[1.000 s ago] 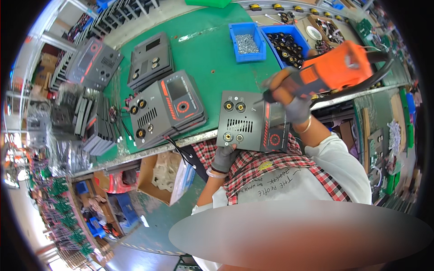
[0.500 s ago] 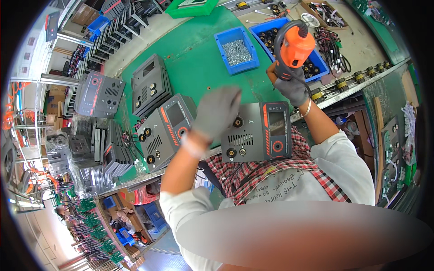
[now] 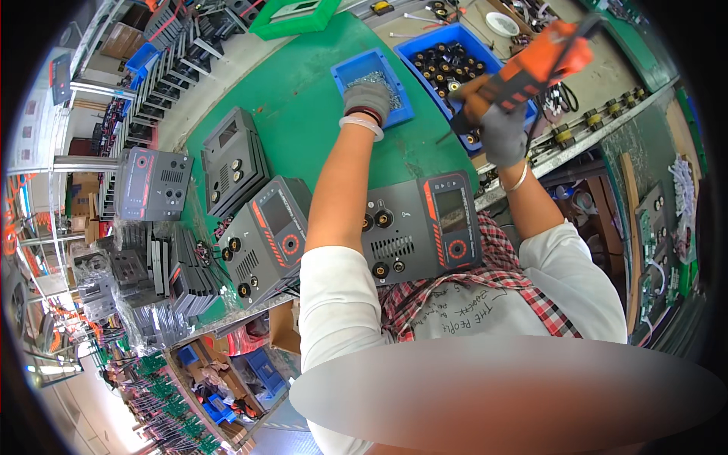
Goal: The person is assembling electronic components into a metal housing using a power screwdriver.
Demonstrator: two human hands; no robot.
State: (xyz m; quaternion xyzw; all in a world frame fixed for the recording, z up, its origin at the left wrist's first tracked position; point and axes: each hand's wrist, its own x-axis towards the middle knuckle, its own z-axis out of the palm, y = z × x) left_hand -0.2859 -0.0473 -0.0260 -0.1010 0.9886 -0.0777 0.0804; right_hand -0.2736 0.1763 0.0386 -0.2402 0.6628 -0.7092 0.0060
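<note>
My left hand (image 3: 367, 100), in a grey glove, reaches down into a small blue bin (image 3: 401, 115) of loose silver screws (image 3: 374, 78). Its fingers are hidden among them. My right hand (image 3: 503, 138), also gloved, grips an orange-and-black electric screwdriver (image 3: 528, 72), raised and tilted over a larger blue bin, and slightly blurred. Close to my body lies a dark grey front panel (image 3: 417, 230) with a screen window, vent slots, orange markings and several round black sockets with brass centres. Left of my forearm sits a similar panel (image 3: 265, 236).
Stacked panels (image 3: 231, 163) lie on the green mat at left, with more panels (image 3: 189, 277) upright behind. The larger blue bin (image 3: 419, 47) holds black sockets. A green tray (image 3: 296, 23) stands at the far edge. A metal rail with yellow-and-black parts (image 3: 563, 136) runs along the right.
My left hand has moved from above the near panel, up and away into the screw bin. The screwdriver in my right hand has swung from upright to tilted toward the right.
</note>
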